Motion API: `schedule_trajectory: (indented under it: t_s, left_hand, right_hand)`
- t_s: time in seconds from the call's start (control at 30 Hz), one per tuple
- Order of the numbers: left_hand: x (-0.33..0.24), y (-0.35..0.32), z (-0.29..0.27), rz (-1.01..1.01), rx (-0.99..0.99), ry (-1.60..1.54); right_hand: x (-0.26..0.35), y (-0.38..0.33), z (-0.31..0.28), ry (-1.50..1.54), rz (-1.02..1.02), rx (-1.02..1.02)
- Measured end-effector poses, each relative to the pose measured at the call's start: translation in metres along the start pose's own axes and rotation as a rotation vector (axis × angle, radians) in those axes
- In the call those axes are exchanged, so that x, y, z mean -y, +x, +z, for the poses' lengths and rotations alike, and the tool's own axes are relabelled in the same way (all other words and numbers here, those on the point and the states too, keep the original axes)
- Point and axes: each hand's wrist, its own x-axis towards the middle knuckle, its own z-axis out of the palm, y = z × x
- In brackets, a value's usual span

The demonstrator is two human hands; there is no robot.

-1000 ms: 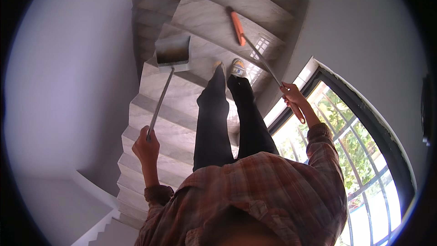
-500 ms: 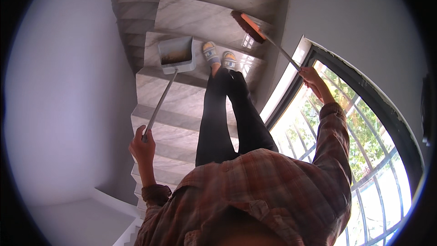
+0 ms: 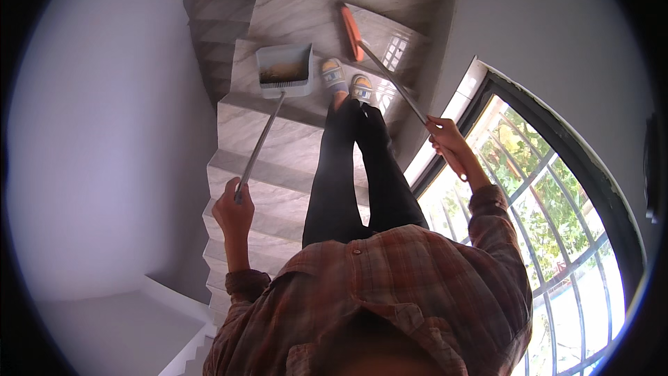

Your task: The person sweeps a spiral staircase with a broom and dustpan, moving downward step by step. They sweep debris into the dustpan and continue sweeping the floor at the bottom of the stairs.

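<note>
Standing on marble stairs [image 3: 278,146], feet together on one tread, slippers [image 3: 348,83] near its outer edge. Hands well apart, each clamped on a long handle.

L hand [image 3: 235,214] closed round the end of the grey dustpan handle; dustpan [image 3: 284,67] sits on the tread just left of the feet, open side up, brownish dirt inside. R hand [image 3: 449,141] gripping the broom pole; orange broom head [image 3: 351,23] out on the next tread ahead, beside the wall. Window w/ dark bars [image 3: 557,202] close on the R side.

Risks, as judged:
- Both hands busy, no rail visible; polished stone, loose slippers → slip w/ nothing to grab.
- Pan held by the far end of a thin pole: small wrist tilt could tip it, dirt spills back onto stairs.
- Broom pole runs close along window frame; wide swing could knock frame or glass.
- Broom head reaching ahead of feet pulls weight fwd; overreach on a turning stair is bad.
- Pan beside the toes: trip hazard if a foot shifts left.

Vs. 0.5 s ago: view tipped further, feet and pan now lower in frame, more treads showing beyond. Broom head swung from pointing R to nearly end-on. Pan same side of the feet, roughly same gap. Grips unchanged on both handles.
</note>
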Motion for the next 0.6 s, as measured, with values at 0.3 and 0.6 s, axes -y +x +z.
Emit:
schedule_trajectory:
  t_s: [0.3, 0.6]
  left_hand:
    - [0.007, 0.002, -0.006, -0.060, 0.065, 0.052]
    - [0.016, 0.005, -0.003, -0.076, 0.091, 0.083]
  right_hand:
    - [-0.013, 0.096, 0.044, 0.117, 0.039, 0.109]
    - [-0.064, 0.052, -0.120, -0.110, -0.034, -0.074]
